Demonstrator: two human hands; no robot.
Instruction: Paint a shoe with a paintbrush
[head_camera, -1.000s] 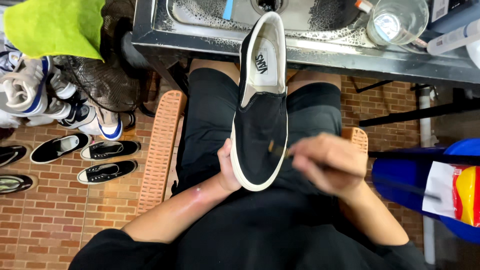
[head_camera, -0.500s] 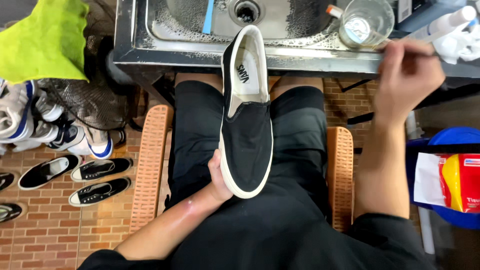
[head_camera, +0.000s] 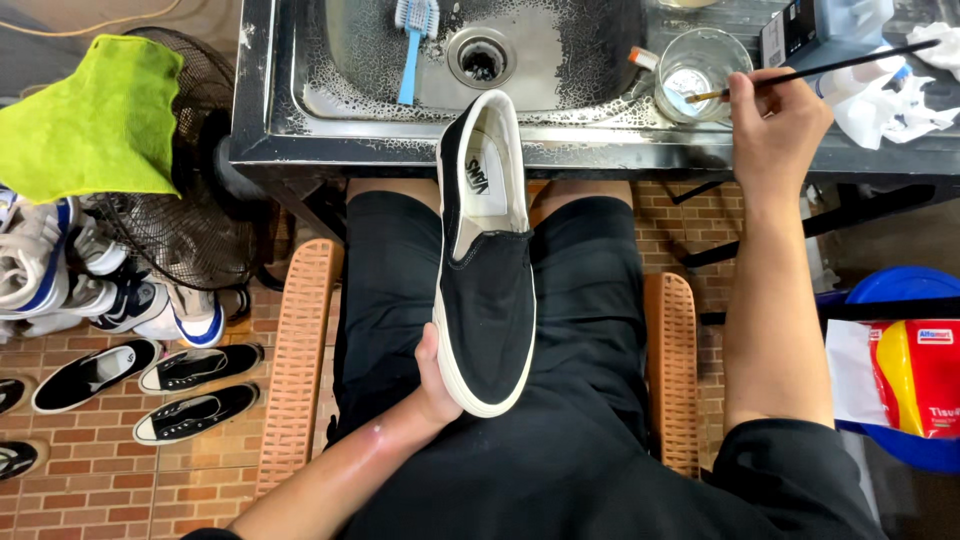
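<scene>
My left hand (head_camera: 432, 378) grips the toe end of a black slip-on shoe (head_camera: 485, 270) with a white sole and lining, held over my lap with its heel pointing at the sink. Up at the right, my right hand (head_camera: 775, 120) holds a thin black paintbrush (head_camera: 830, 66). The brush tip dips into a clear glass cup (head_camera: 698, 70) standing on the sink's edge.
A steel sink (head_camera: 560, 120) holds a blue brush (head_camera: 412, 40) near the drain. A black fan (head_camera: 190, 220) with a green cloth (head_camera: 95, 115) stands at the left above several shoes (head_camera: 150, 385) on the brick floor. White rags (head_camera: 890, 95) and a blue bin (head_camera: 905, 290) are at the right.
My right hand left the shoe's toe and travelled up to the right, bringing the brush to the glass cup. The shoe stays in my left hand.
</scene>
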